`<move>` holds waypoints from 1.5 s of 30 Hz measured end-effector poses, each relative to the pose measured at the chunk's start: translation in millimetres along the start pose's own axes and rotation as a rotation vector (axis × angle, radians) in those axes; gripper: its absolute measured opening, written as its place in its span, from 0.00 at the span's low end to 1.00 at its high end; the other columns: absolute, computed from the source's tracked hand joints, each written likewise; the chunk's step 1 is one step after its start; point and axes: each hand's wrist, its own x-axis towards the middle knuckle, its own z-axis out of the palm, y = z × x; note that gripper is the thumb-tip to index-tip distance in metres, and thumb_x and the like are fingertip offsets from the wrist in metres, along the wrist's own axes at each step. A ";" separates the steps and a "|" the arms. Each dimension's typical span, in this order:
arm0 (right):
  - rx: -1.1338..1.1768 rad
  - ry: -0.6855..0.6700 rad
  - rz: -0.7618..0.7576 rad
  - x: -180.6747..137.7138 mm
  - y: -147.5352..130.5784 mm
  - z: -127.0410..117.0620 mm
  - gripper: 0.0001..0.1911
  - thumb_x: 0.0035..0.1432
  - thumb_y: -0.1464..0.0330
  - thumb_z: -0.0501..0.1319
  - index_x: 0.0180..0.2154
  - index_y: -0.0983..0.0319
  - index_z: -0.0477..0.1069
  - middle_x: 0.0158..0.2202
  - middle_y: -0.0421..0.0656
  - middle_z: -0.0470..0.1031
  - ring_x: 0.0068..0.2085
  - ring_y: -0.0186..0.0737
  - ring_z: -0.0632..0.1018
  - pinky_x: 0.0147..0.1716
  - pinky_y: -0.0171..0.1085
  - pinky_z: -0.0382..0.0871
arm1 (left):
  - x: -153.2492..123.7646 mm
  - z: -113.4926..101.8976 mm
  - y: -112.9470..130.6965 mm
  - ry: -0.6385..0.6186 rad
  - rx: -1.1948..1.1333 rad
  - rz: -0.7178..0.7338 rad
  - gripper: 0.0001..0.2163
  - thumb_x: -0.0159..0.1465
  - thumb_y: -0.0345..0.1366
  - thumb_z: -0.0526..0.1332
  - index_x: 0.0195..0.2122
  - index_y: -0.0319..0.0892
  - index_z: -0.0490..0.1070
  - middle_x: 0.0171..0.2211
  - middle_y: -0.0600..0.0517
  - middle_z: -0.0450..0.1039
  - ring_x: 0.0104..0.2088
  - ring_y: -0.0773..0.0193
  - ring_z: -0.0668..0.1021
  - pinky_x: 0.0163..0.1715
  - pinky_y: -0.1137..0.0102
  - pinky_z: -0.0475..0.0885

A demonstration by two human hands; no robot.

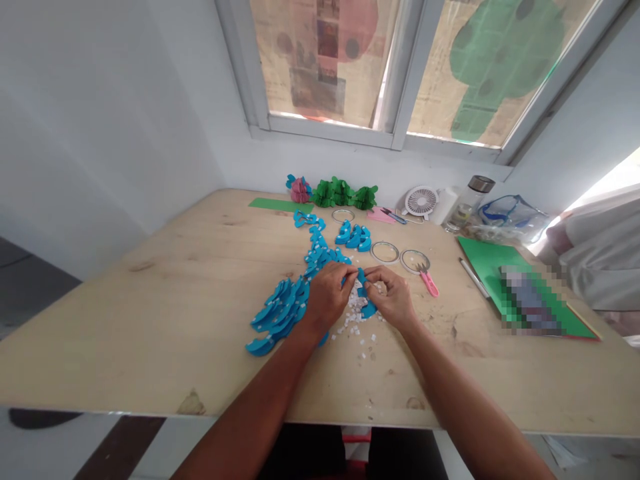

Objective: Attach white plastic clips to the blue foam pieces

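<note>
My right hand (391, 295) grips a curved blue paper piece (369, 309) between thumb and fingers. At the upper end of that piece, my left hand (327, 291) is closed in a pinch; whatever lies between its fingertips is too small to make out. Under both hands lies a scatter of tiny white paper bits (355, 329). To the left spreads a heap of blue paper cut-outs (283, 307) dotted with small white squares, partly covered by my left hand and forearm. Another small group of blue cut-outs (354, 235) sits beyond my hands.
Tape rolls (385, 253) and pink-handled scissors (429, 283) lie right of centre. Green paper shapes (341, 192), a white fan (421, 201) and a glass bottle (469, 203) line the back. A pen (474, 277) and green sheets (480, 257) are at right.
</note>
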 end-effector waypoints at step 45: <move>0.620 0.200 0.431 5.1 11.0 2.7 0.07 0.41 0.65 0.66 0.25 0.61 0.72 0.21 0.38 0.74 0.23 0.35 0.71 0.25 0.34 0.65 | 0.7 8.3 15.4 -0.259 -0.793 -0.640 0.09 0.53 0.39 0.60 0.23 0.39 0.73 0.20 0.52 0.72 0.18 0.70 0.68 0.16 0.75 0.61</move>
